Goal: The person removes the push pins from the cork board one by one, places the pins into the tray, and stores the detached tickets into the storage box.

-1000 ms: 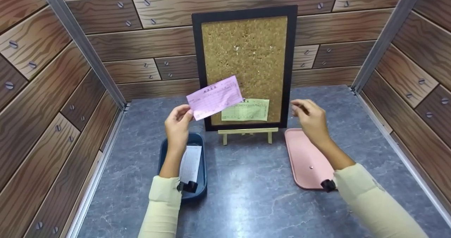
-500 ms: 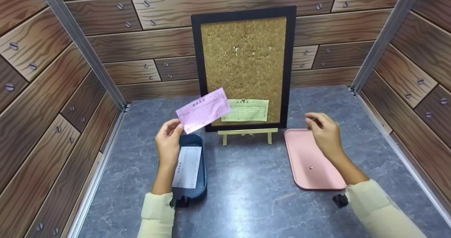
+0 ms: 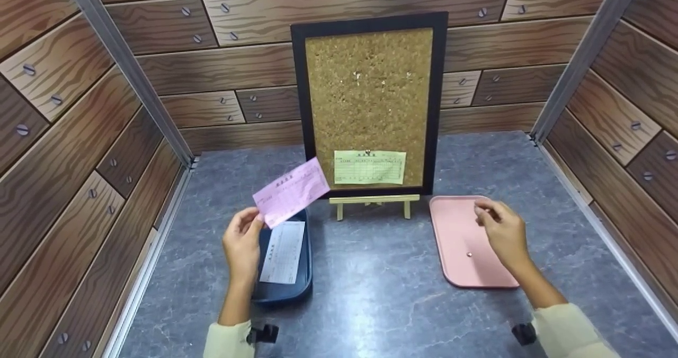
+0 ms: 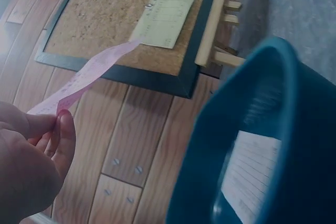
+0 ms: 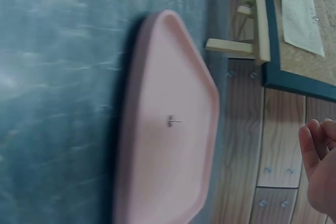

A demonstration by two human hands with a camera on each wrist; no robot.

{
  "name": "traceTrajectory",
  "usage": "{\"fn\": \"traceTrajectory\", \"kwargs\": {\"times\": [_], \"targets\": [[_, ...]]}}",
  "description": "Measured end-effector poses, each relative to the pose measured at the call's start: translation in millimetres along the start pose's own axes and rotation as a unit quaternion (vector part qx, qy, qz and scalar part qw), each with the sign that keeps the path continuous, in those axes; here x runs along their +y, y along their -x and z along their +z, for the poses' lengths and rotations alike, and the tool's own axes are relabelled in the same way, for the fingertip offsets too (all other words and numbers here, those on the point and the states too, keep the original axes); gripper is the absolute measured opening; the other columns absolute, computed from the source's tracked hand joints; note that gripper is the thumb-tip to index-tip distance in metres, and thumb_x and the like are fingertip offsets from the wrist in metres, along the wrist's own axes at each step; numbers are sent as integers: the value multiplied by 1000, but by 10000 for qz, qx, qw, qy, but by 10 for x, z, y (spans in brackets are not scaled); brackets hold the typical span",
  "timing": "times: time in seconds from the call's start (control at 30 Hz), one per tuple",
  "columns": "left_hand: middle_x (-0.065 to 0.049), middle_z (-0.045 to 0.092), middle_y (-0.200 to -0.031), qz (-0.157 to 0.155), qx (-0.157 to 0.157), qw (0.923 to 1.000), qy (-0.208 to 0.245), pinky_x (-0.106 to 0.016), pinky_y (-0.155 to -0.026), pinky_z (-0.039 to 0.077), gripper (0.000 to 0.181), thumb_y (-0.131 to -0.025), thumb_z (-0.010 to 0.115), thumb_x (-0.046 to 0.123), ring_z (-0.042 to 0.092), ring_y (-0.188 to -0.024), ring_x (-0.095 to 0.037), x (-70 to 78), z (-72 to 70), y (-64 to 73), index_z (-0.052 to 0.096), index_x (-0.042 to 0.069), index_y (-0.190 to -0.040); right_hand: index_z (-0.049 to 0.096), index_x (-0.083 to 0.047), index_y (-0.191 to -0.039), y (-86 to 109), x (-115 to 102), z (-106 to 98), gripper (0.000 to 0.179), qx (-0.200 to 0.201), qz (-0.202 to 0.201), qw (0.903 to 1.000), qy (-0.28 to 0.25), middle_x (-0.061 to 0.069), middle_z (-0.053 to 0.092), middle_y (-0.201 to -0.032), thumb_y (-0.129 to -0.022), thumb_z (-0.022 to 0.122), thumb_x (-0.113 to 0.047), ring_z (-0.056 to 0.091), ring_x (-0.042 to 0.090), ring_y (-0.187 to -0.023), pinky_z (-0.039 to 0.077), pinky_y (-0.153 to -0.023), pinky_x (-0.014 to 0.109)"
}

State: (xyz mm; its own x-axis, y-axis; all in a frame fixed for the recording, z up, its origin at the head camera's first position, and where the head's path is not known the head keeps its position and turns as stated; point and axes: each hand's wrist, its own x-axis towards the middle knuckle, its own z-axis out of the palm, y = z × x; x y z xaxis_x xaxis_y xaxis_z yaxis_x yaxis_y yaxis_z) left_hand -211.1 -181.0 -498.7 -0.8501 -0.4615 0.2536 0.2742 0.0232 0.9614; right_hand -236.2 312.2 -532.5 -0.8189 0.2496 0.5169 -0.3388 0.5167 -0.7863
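In the head view my left hand (image 3: 242, 244) pinches a pink paper slip (image 3: 291, 191) by its lower left corner, above the far end of the blue bin (image 3: 286, 294). A white slip (image 3: 284, 252) lies inside that bin. My right hand (image 3: 506, 236) hovers over the pink tray (image 3: 455, 273), thumb and fingertips drawn together; I cannot tell whether something small sits between them. On the tray rests a single metal pushpin (image 3: 469, 254), its point sticking up in the right wrist view. A green slip (image 3: 369, 168) hangs pinned low on the framed corkboard (image 3: 371, 93).
A small wooden easel (image 3: 374, 199) props the corkboard at the back of the grey marbled table (image 3: 371, 273). Wood-patterned walls (image 3: 233, 72) enclose the back and both sides. Black wrist cameras (image 3: 263, 333) are worn at both cuffs.
My left hand has drawn the pink slip down and left, away from the corkboard, uncovering the green slip. My right hand has moved down and right, over the tray.
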Motion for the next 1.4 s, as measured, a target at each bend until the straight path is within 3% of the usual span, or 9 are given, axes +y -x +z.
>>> {"fn": "traceTrajectory", "kwargs": {"times": [0.13,0.37,0.47,0.87,1.13,1.4], "targets": [[-24,67,-104,-114,93,9997,-171,-22,-78,58,19,-94,64,-4,68,-84,-11,-67,-111,74,65,-11,-112,76,0,-101,117,102,-12,11,-29,134,9999,-1,15,68,-78,-91,71,1,60,0,-64,47,-59,9],[-22,67,-101,-255,266,9985,-398,-20,-75,58,19,-94,63,-5,67,-82,-10,-97,-291,192,64,-12,-112,74,3,-106,287,228,-62,14,-170,884,9958,150,18,72,-86,-94,69,-2,63,1,-65,52,-63,11],[-19,67,-98,-305,366,9980,-415,-20,-74,58,19,-93,63,-6,67,-80,-9,-178,-366,216,65,-12,-112,74,1,-105,344,350,-78,13,-206,1008,9945,173,15,73,-84,-94,68,-4,63,1,-65,53,-62,13],[-25,66,-106,-697,523,9923,-875,-18,-74,58,22,-94,62,-5,66,-81,-6,-340,-547,345,64,-11,-115,73,3,-102,471,434,-76,12,-277,826,9951,473,19,71,-82,-93,68,1,61,-2,-64,51,-59,9],[-24,69,-109,-896,373,9827,-1579,-18,-75,58,21,-96,61,-1,66,-82,-3,-389,-569,368,65,-5,-117,73,4,-104,461,426,-108,13,-238,951,9946,352,20,71,-85,-93,66,2,62,0,-64,53,-59,12],[-24,71,-105,-1000,280,9764,-1894,-16,-71,56,22,-94,60,-2,68,-83,-12,-427,-526,408,66,-5,-116,73,4,-104,514,504,-82,13,-497,1006,9921,559,21,72,-89,-92,66,3,59,-2,-66,50,-57,11]]}}
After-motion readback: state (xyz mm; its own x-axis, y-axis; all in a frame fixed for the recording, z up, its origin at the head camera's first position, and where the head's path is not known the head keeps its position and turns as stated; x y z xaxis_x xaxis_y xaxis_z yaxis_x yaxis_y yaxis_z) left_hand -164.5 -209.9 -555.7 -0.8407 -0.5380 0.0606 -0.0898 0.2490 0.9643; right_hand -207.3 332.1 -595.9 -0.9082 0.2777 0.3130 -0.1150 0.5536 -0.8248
